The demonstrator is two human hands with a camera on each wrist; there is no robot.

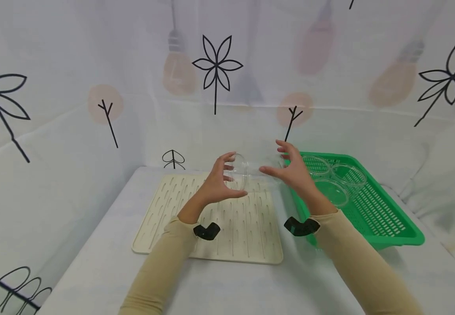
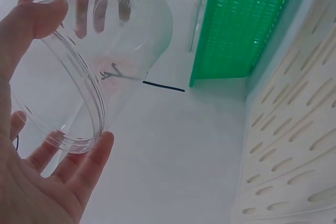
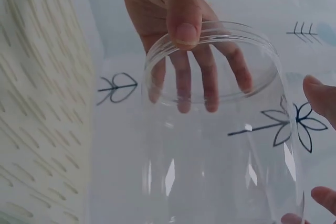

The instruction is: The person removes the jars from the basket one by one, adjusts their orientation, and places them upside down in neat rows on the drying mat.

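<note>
My left hand grips a clear jar by its ringed rim, thumb on one side and fingers on the other. The jar lies on its side in the air above the cream ridged mat, its mouth towards my left palm. Near the jar's far end is my right hand, thumb and fingers spread apart. In the right wrist view, a gap shows between that thumb and the jar wall. Whether its other fingers touch the glass-like wall, I cannot tell. Through the jar, the left wrist view shows the right fingers.
On the right stands a green perforated basket holding three clear round containers. A white cloth covers the table. Behind hangs a white curtain printed with flowers and bulbs. A dark band sits at each wrist.
</note>
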